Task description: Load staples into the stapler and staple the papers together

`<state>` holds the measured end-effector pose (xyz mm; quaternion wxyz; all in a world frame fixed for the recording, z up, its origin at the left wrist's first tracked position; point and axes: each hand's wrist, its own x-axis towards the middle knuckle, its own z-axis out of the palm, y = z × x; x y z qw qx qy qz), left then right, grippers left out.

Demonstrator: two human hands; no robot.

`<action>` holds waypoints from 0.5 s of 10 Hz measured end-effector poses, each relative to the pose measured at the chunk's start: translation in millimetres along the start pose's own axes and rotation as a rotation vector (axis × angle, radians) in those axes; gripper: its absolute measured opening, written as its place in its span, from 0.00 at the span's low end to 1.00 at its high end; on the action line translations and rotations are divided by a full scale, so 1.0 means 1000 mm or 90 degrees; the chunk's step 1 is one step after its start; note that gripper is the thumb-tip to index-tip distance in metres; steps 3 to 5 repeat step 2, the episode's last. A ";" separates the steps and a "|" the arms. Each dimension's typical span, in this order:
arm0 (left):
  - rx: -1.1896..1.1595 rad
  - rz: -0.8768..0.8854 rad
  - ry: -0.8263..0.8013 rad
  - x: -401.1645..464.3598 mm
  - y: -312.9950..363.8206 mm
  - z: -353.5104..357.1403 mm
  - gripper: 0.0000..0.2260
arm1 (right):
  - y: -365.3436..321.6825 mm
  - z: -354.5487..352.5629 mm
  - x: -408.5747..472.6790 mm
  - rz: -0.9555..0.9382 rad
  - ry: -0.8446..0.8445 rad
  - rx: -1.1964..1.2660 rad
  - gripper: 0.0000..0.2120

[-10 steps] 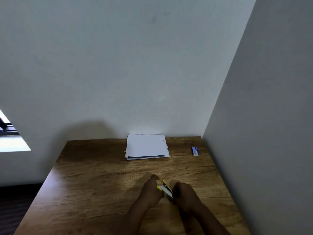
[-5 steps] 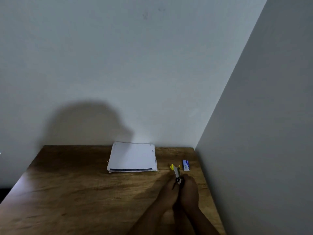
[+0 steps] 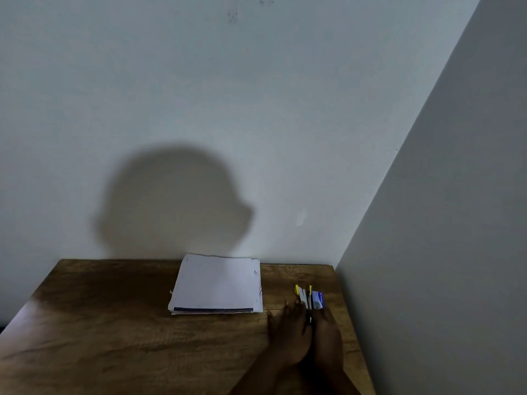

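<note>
both hands, left hand (image 3: 292,334) and right hand (image 3: 325,332), grasping stapler (image 3: 304,298) (yellow, hinged open) | staple box (image 3: 317,300) just beyond right fingertips | papers (image 3: 216,283) left of fingers

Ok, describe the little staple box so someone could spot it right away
Start at the wooden table pushed into the wall corner and follow its right edge towards the back. The small blue and white staple box lies there, right of the yellow stapler; only it is blue.
</note>
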<state>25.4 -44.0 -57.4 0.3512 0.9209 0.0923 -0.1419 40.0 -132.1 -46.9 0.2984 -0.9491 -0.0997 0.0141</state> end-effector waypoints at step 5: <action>0.011 0.047 0.052 -0.013 -0.007 -0.001 0.28 | 0.003 0.005 -0.001 -0.003 0.049 0.026 0.13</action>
